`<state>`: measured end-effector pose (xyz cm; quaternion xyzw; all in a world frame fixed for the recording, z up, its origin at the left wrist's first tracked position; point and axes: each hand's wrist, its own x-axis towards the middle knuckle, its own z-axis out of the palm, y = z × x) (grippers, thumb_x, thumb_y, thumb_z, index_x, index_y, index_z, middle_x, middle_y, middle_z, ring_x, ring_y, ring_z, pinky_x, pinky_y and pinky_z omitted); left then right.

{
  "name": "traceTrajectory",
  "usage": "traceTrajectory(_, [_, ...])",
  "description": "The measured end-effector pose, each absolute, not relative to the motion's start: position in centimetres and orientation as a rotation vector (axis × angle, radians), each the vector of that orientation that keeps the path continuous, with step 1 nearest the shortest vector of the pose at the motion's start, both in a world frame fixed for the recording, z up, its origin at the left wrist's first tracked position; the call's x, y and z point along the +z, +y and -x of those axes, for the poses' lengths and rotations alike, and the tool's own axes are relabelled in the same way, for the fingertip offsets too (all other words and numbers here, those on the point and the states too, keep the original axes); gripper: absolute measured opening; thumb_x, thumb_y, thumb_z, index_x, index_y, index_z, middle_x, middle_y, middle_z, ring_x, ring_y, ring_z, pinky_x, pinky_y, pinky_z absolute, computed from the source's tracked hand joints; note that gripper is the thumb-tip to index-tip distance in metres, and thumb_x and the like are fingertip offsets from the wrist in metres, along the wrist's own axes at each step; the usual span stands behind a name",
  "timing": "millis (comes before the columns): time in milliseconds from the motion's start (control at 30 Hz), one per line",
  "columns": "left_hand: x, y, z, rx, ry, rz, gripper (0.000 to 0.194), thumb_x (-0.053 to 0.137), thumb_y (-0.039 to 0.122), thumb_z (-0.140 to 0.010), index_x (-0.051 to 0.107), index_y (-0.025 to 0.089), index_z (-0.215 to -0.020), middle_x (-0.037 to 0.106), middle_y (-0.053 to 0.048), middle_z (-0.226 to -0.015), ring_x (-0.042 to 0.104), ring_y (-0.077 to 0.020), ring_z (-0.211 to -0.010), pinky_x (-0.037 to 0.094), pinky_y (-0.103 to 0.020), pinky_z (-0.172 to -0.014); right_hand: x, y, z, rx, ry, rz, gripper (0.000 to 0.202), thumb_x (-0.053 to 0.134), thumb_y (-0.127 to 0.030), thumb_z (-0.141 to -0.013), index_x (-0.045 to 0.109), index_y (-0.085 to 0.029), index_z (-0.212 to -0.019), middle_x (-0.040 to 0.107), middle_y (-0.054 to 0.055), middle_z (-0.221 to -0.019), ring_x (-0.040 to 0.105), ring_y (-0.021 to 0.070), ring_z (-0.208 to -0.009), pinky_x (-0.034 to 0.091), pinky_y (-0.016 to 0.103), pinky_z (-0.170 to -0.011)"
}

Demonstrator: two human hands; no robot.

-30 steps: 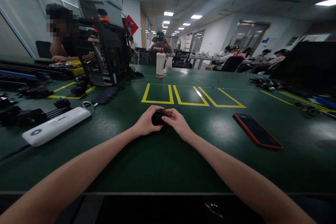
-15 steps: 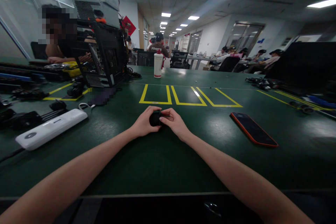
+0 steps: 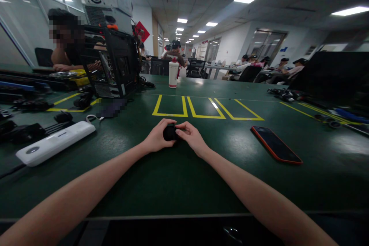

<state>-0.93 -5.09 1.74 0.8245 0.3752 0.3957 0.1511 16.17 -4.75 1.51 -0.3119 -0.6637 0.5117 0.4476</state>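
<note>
A small black round object (image 3: 169, 132) is held between my hands over the middle of the green table (image 3: 173, 184). Around its left side, the thumb and fingers of my left hand (image 3: 157, 136) are curved and grip it at top and bottom. My right hand (image 3: 191, 137) pinches at its right edge, with thumb and fingertips together. Just beyond my hands, yellow tape outlines (image 3: 170, 115) mark the tabletop. What the black object is cannot be made out.
On the left lie a white power strip (image 3: 56, 143) and black cables, with an open computer case (image 3: 122, 61) behind. A phone (image 3: 276, 145) rests at the right. Farther back stands a white bottle (image 3: 173, 73). People sit in the background.
The view has tilted slightly, so the scene sits a little lower. Both hands keep their hold on the black object, with hardly any visible movement.
</note>
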Motion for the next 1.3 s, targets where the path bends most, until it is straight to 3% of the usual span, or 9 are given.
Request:
traceTrajectory(200, [1.56, -4.92, 0.92, 1.136, 1.071, -2.377, 0.057, 0.064, 0.017, -0.059, 0.041, 0.022, -0.111, 0.046, -0.005, -0.109, 0.047, -0.0214, -0.103, 0.039, -0.038, -0.089, 1.2, -4.23, -16.2, 1.299, -1.628, 0.832, 0.03, 0.057, -0.027, -0.071, 0.052, -0.02, -0.1, 0.055, 0.005, -0.103, 0.053, 0.016, -0.098, 0.039, 0.036, -0.09])
traceTrajectory(333, [1.58, -4.98, 0.84, 1.151, 1.077, -2.386, 0.057, 0.063, 0.015, -0.059, 0.041, 0.022, -0.111, 0.047, -0.005, -0.108, 0.047, -0.0214, -0.102, 0.039, -0.038, -0.089, 1.07, -4.39, -16.42, 1.358, -1.631, 0.711, 0.034, 0.063, -0.021, -0.064, 0.052, -0.021, -0.097, 0.055, 0.002, -0.102, 0.054, 0.0157, -0.098, 0.039, 0.035, -0.091])
traceTrajectory(533, [1.87, -5.23, 0.78, 1.134, 1.087, -2.364, 0.057, 0.063, 0.016, -0.058, 0.041, 0.022, -0.111, 0.046, -0.005, -0.108, 0.047, -0.0225, -0.102, 0.04, -0.04, -0.088, 1.34, -4.46, -16.17, 1.276, -1.62, 0.814, 0.021, 0.056, -0.031, -0.072, 0.053, -0.02, -0.089, 0.056, 0.002, -0.094, 0.052, 0.015, -0.095, 0.041, 0.035, -0.087])
traceTrajectory(733, [1.73, -5.15, 0.9, 1.138, 1.085, -2.359, 0.057, 0.064, 0.017, -0.059, 0.041, 0.022, -0.111, 0.046, -0.005, -0.108, 0.047, -0.0215, -0.101, 0.04, -0.039, -0.088, 1.02, -4.12, -16.19, 1.306, -1.64, 0.825, 0.031, 0.056, -0.027, -0.071, 0.052, -0.02, -0.101, 0.055, 0.005, -0.103, 0.053, 0.0161, -0.097, 0.038, 0.037, -0.09])
traceTrajectory(867, [1.75, -5.16, 0.91, 1.152, 1.079, -2.369, 0.058, 0.064, 0.016, -0.058, 0.041, 0.022, -0.111, 0.046, -0.005, -0.108, 0.047, -0.0217, -0.102, 0.04, -0.039, -0.088, 1.15, -4.58, -16.44, 1.354, -1.629, 0.725, 0.033, 0.062, -0.02, -0.065, 0.052, -0.021, -0.096, 0.055, 0.002, -0.103, 0.053, 0.0153, -0.098, 0.04, 0.035, -0.09])
traceTrajectory(1033, [1.84, -5.15, 0.88, 1.155, 1.073, -2.387, 0.057, 0.064, 0.018, -0.058, 0.041, 0.021, -0.111, 0.047, -0.005, -0.107, 0.047, -0.0208, -0.101, 0.04, -0.037, -0.087, 1.43, -4.69, -16.31, 1.329, -1.605, 0.808, 0.022, 0.058, -0.03, -0.07, 0.053, -0.021, -0.089, 0.056, 0.002, -0.094, 0.053, 0.0151, -0.095, 0.04, 0.036, -0.088])
traceTrajectory(1300, [1.5, -4.91, 0.95, 1.147, 1.072, -2.397, 0.058, 0.064, 0.018, -0.059, 0.04, 0.021, -0.111, 0.046, -0.005, -0.108, 0.047, -0.0202, -0.101, 0.039, -0.036, -0.088, 1.21, -4.25, -16.39, 1.385, -1.596, 0.815, 0.033, 0.062, -0.025, -0.066, 0.052, -0.02, -0.097, 0.055, 0.005, -0.101, 0.053, 0.017, -0.097, 0.037, 0.039, -0.091])
